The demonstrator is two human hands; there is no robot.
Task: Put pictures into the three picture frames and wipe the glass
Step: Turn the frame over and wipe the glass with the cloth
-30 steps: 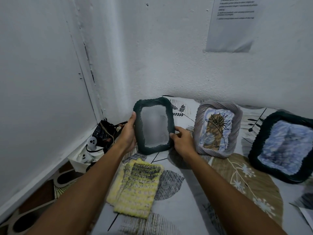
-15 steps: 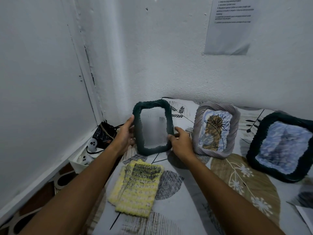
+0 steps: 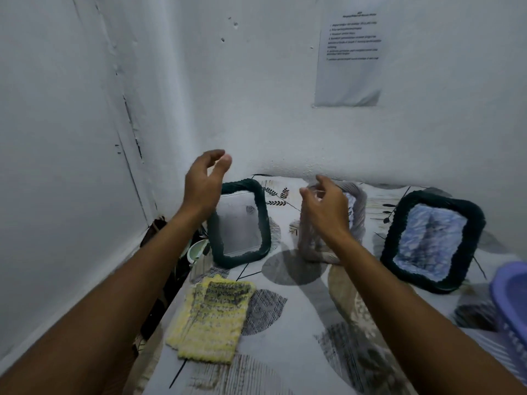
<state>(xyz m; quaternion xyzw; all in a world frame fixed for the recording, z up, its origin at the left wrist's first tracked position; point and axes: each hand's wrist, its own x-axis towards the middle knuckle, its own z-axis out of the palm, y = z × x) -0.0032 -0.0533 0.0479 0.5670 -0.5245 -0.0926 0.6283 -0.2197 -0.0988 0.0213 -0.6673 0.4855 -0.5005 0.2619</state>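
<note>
Three picture frames stand upright on the patterned bed sheet (image 3: 285, 323) along the wall. The small dark green frame (image 3: 263, 223) on the left shows a pale grey pane. A grey frame (image 3: 360, 212) in the middle is mostly hidden behind my right hand. A larger dark green frame (image 3: 399, 240) on the right holds a bluish picture. My left hand (image 3: 204, 183) hovers above the small frame's left side, fingers loosely curved, holding nothing. My right hand (image 3: 323, 206) hangs in the air before the grey frame, also empty. A yellow knitted cloth (image 3: 211, 317) lies folded in front.
White walls meet in a corner behind the frames, with a printed sheet (image 3: 349, 58) taped up. A purple plastic basin (image 3: 510, 297) sits at the right edge. Dark cables and a small pale green bowl (image 3: 196, 249) lie in the gap left of the bed.
Both hands have let go of the small dark green frame and lifted away from it. The frame now stands by itself. The camera has tilted, showing the purple basin.
</note>
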